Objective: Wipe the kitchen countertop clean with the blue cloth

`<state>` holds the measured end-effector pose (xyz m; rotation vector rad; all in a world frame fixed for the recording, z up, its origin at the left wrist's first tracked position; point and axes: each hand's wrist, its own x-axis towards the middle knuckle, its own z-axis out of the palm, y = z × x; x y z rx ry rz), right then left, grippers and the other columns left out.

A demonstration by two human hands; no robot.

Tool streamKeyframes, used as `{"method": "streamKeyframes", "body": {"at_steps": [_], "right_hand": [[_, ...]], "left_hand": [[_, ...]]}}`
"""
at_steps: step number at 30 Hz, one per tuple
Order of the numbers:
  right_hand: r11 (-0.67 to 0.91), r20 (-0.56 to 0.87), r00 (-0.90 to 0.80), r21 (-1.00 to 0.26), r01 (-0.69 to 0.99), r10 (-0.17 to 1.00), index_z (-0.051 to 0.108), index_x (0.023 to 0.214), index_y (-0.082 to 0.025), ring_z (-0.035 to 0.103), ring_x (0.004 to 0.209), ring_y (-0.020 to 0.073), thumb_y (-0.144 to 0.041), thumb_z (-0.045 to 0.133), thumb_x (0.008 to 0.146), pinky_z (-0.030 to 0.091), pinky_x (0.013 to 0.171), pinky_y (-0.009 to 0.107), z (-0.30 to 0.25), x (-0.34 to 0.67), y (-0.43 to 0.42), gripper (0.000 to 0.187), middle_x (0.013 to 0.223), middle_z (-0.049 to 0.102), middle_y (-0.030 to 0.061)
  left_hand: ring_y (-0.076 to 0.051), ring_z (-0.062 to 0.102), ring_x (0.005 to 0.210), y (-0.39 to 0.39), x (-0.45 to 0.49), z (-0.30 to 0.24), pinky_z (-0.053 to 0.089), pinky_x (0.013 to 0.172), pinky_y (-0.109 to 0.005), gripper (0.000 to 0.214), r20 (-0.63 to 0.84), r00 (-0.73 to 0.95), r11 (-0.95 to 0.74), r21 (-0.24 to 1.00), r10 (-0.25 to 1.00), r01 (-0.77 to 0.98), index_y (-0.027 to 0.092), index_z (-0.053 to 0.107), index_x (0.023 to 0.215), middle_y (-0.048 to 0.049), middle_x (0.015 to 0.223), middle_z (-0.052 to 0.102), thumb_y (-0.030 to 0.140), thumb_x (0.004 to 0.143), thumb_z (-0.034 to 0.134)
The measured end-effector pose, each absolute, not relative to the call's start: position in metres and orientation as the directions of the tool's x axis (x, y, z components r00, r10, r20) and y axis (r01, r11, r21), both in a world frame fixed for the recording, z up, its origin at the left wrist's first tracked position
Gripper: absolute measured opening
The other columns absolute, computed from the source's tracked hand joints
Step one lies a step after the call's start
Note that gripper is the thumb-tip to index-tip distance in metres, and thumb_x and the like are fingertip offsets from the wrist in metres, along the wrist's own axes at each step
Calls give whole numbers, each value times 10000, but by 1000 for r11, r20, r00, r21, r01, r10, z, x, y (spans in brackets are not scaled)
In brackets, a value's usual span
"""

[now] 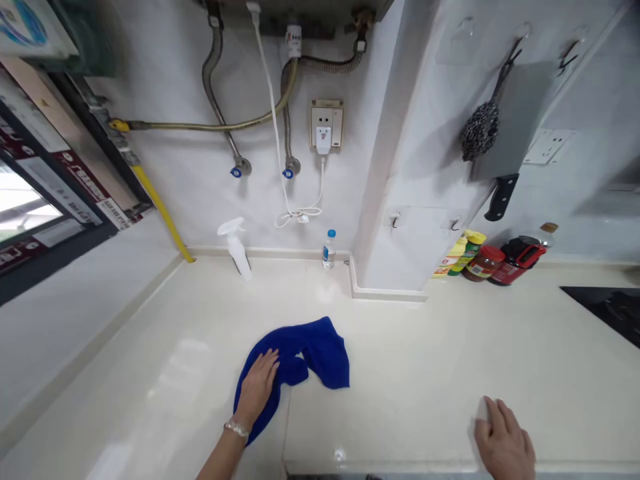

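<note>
A blue cloth (327, 353) lies bunched in a curve on the pale countertop (420, 393). My left hand (259, 387) rests flat on the cloth's left part, fingers stretched out and pointing away from me; a beaded bracelet circles that wrist. Far to the right, my right hand (504, 437) touches the counter near its front edge, holding nothing that shows. Its fingers are extended and loosely bent, partly cut by the frame's bottom.
Against the back wall stand a white spray bottle (237, 248) and a small water bottle (329, 250). Condiment containers (483, 262) sit right of the pillar, below a hanging cleaver (520, 120). A black cooktop (613, 307) lies at right; a yellow pipe (163, 212) runs down at left.
</note>
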<state>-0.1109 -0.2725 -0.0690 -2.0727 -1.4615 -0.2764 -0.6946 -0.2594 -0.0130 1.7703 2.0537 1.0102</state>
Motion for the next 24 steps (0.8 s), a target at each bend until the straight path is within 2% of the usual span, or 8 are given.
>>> {"method": "streamKeyframes", "body": {"at_steps": [2,4,8,13,16,19,22,24], "right_hand": [[-247,459,404,-364,898,791,531,1462,-301,560,1283,363,-403,392,825,397,1075,597,-69,-112,-271,660,1395,590,122],[-267,430,432,-391,881,793,550,1446,-297,564,1279,364,-425,387,816,401,1074,598,-73,-111,-270,663,1393,593,121],[-265,419,445,-421,868,792,563,1438,-268,534,1319,370,-422,408,795,377,1106,594,-79,-109,-269,679,1423,575,132],[-262,419,442,-420,869,793,567,1436,-252,519,1339,358,-386,428,781,370,1124,567,-79,-112,-270,683,1425,578,130],[-279,421,453,-412,868,786,565,1435,-256,512,1351,346,-387,407,792,358,1138,565,-81,-112,-269,674,1426,579,123],[-289,415,453,-400,870,789,566,1432,-236,514,1355,335,-405,385,805,353,1148,559,-84,-110,-268,674,1435,576,127],[-298,417,460,-397,868,784,562,1434,-214,512,1365,338,-435,357,820,346,1158,567,-88,-111,-267,684,1453,567,137],[-311,416,476,-405,860,775,547,1449,-208,513,1364,363,-455,351,819,356,1144,602,-91,-115,-267,705,1449,569,156]], "left_hand": [[-282,755,927,-260,-704,3,618,900,-455,505,253,-301,73,643,919,762,203,689,1055,-110,1000,784,566,948,354],[-267,738,730,-255,-718,28,626,724,-411,502,275,-379,116,655,884,746,210,653,1001,-84,829,764,580,954,317],[-250,704,673,-234,-742,87,601,671,-383,491,339,-476,148,669,812,729,218,618,967,-45,744,722,606,942,318],[-256,731,910,-209,-709,139,597,838,-392,581,391,-465,98,673,795,733,178,623,1215,-98,1041,762,607,963,322],[-245,708,1108,-201,-674,153,565,982,-391,642,278,-203,-41,676,939,736,193,468,1493,-108,1288,711,575,986,370],[-235,672,1209,-190,-650,148,544,1046,-394,528,81,82,-114,607,993,787,321,546,1453,-31,1341,693,550,999,404],[-263,587,1331,-178,-630,109,500,1120,-445,530,116,1,-60,500,993,864,262,521,1484,-73,1445,616,476,1011,413],[-367,458,1437,-175,-613,68,402,1183,-583,575,192,-68,-12,386,979,922,197,483,1514,-150,1537,508,415,982,494]]}}
